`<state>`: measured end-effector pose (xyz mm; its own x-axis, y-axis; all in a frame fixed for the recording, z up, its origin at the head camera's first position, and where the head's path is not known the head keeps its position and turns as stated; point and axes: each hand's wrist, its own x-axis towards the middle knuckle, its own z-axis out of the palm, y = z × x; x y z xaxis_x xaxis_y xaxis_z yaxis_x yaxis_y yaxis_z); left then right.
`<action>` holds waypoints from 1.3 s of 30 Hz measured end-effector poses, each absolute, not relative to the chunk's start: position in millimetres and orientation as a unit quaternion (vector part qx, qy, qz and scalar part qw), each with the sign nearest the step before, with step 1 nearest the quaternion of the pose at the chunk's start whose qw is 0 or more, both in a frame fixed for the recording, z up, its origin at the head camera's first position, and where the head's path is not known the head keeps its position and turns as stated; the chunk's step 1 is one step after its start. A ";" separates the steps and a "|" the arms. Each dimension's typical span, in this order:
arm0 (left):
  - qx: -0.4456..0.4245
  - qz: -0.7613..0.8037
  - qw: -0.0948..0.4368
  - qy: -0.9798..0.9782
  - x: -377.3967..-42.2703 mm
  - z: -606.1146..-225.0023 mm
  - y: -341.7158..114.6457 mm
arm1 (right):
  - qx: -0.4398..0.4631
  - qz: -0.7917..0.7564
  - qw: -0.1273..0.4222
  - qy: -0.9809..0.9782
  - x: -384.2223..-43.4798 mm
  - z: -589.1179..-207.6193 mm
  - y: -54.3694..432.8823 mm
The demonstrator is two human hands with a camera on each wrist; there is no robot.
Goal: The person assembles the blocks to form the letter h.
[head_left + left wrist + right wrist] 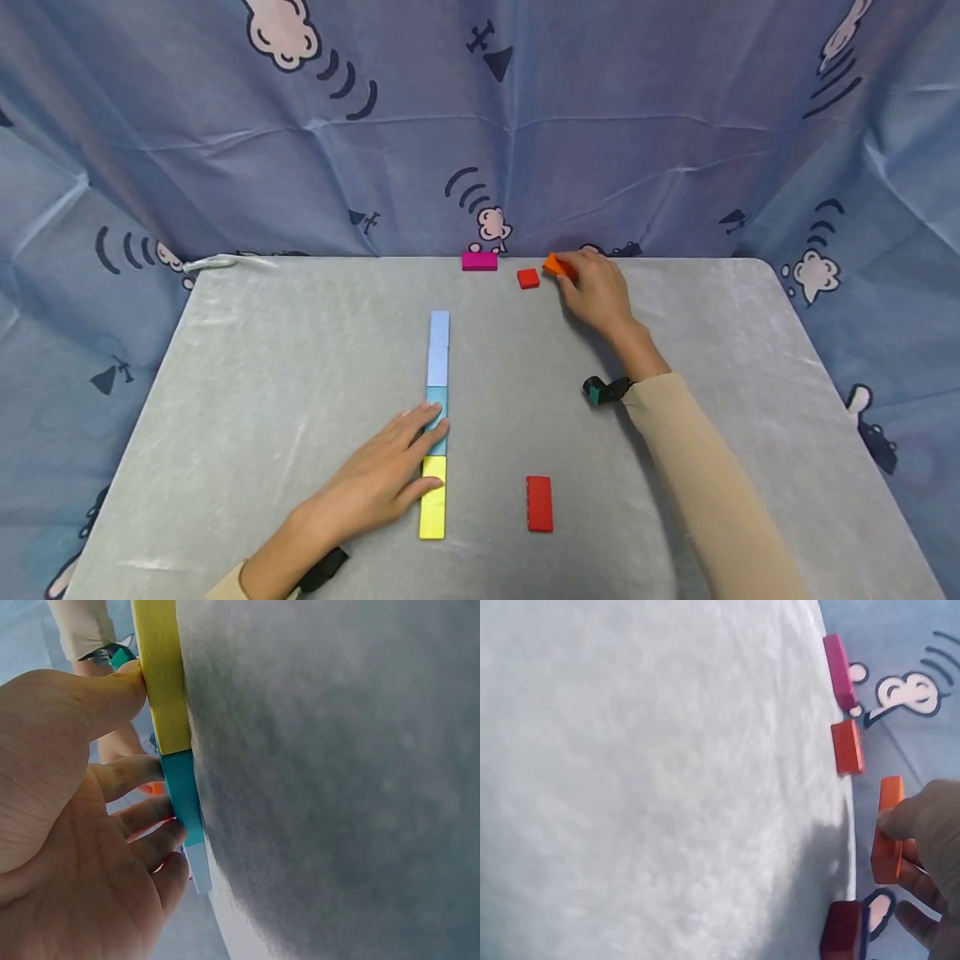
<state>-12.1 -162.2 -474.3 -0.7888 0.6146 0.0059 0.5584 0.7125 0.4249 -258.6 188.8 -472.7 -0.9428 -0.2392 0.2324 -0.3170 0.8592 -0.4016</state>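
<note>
In my head view, the person's right hand [600, 292] reaches to the far edge of the table and pinches a bright orange, smooth-faced block [553, 265] between thumb and fingers. That block sits tilted in the grip; I cannot tell whether it touches the tabletop. Just left of it lies a small, squarish red-orange block [528, 278], and farther left, on the same edge, a flat magenta rectangular block [479, 262]. My right wrist view also shows a dark red block [843, 930] near that hand, partly cut off by the frame.

The left hand [375, 479] lies across a straight row of blocks left of the table's centre, its fingers extended and spread. I see the thumb on the long yellow rectangular block [432, 517] at the row's near end and fingertips on the teal section [182, 796] beyond it. Past the fingers, two pale blue rectangular blocks [438, 348] complete the row, end to end.

Right of the row, well apart from both hands, a red rectangular block [539, 503] lies on the silvery grey table [300, 375]. Behind everything I have a blue fabric curtain [600, 167] with cartoon prints; a beige sleeve [705, 467] covers the right forearm.
</note>
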 end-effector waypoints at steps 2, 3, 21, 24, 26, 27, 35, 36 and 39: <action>0.316 0.209 0.068 0.923 -11.9 -473.6 -162.0 | 0.146 0.230 0.087 -0.958 -252.9 -469.9 186.2; 0.316 0.209 0.067 0.923 -11.9 -473.6 -161.8 | 0.148 0.233 0.085 -0.957 -249.8 -468.5 184.9; 0.314 0.206 0.081 0.923 -12.1 -472.0 -161.1 | 0.182 0.284 0.052 -0.940 -195.2 -458.9 173.9; 0.316 0.205 0.077 0.923 -11.6 -471.6 -160.7 | 0.192 0.292 0.049 -0.936 -185.6 -460.6 172.0; 0.319 0.205 0.074 0.922 -11.6 -471.4 -160.2 | 0.196 0.294 0.046 -0.934 -179.1 -462.6 171.4; 0.320 0.206 0.072 0.922 -11.5 -471.3 -159.9 | 0.197 0.294 0.044 -0.934 -175.5 -463.7 171.2; 0.322 0.212 0.063 0.921 -10.7 -472.1 -159.2 | 0.218 0.288 0.006 -0.932 -142.0 -465.3 165.1; 0.322 0.211 0.061 0.921 -10.7 -472.3 -159.3 | 0.222 0.285 -0.001 -0.932 -137.3 -465.2 164.1; 0.320 0.211 0.057 0.922 -10.7 -473.0 -160.0 | 0.232 0.273 -0.021 -0.933 -122.9 -464.5 161.0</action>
